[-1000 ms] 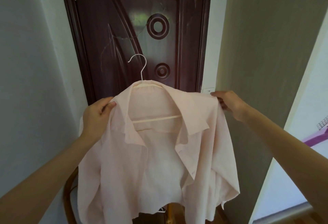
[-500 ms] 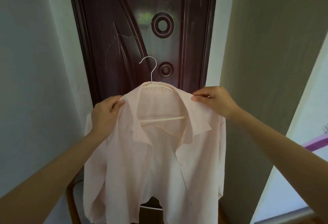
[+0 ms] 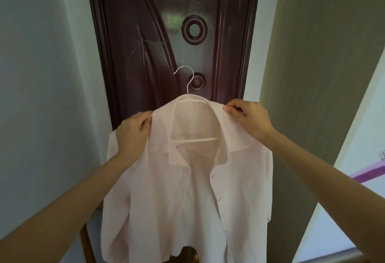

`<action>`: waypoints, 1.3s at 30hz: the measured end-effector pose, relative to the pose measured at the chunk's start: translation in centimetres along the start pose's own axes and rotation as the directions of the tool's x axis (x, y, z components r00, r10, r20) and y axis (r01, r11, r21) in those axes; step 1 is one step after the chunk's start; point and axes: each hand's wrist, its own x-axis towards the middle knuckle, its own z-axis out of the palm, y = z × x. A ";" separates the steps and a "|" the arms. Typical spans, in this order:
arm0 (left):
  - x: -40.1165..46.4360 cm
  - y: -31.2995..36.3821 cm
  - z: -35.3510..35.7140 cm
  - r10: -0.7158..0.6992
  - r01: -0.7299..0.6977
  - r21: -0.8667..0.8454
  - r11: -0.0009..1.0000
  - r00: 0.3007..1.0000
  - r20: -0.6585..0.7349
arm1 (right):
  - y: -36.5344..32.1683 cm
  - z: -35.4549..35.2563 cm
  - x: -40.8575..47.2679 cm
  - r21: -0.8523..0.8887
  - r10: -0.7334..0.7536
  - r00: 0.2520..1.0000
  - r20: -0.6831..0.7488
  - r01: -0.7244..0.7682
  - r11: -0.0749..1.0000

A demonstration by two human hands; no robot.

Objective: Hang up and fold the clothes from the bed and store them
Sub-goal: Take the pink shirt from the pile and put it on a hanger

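Observation:
A pale pink collared shirt hangs unbuttoned on a white hanger, whose metal hook sticks up free in front of the door. My left hand grips the shirt's left shoulder, with the hanger's end hidden under the cloth. My right hand pinches the collar at the right shoulder. The hanger's cross bar shows inside the open neck.
A dark brown carved door stands straight ahead between pale walls. A greenish wall runs along the right. A wooden chair back curves low behind the shirt. A purple edge shows at far right.
My right hand has slid inward from the shirt's right sleeve end to the collar. The shirt and hanger have shifted right and slightly nearer in view; my left hand keeps its grip.

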 end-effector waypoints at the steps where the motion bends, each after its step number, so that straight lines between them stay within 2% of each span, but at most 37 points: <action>1: 0.0 0.0 0.0 -0.006 0.006 -0.003 1.000 1.000 0.002 | 0.3 0.0 -0.1 -0.026 -0.008 0.998 0.059 0.010 1.000; 4: -0.3 0.1 -0.2 0.009 -0.010 0.021 1.000 1.000 0.028 | 1.3 0.5 -0.5 0.000 0.012 0.988 0.155 -0.012 1.000; 7: -0.1 0.2 -0.2 0.037 -0.040 0.051 0.998 0.998 0.046 | 1.7 0.4 -0.9 0.159 0.051 0.992 0.119 -0.070 0.985; 10: 0.3 -0.4 -0.4 0.066 -0.073 0.092 0.993 0.995 0.072 | 1.9 -0.1 -0.8 0.199 0.055 0.993 0.102 -0.075 0.977; 18: 0.3 -1.2 -0.1 0.023 -0.058 0.133 0.989 0.968 0.251 | 3.5 -0.9 -1.6 0.155 0.126 0.989 0.073 -0.136 0.979; 23: 1.5 0.8 1.2 0.040 -0.079 0.118 0.990 0.951 0.305 | 5.3 -2.1 -2.6 0.139 0.198 0.980 0.017 -0.199 0.970; 27: 2.1 3.0 2.8 0.098 -0.113 0.025 0.993 0.938 0.331 | 6.8 -4.2 -3.9 0.127 0.234 0.972 -0.028 -0.228 0.965; 33: 2.0 7.5 6.6 0.153 -0.144 -0.054 0.988 0.954 0.259 | 10.3 -8.3 -7.0 0.123 0.296 0.949 -0.107 -0.283 0.951; 39: 1.8 13.0 10.8 0.313 -0.280 -0.147 0.949 0.898 0.310 | 13.8 -13.3 -10.0 0.039 0.352 0.918 -0.183 -0.351 0.936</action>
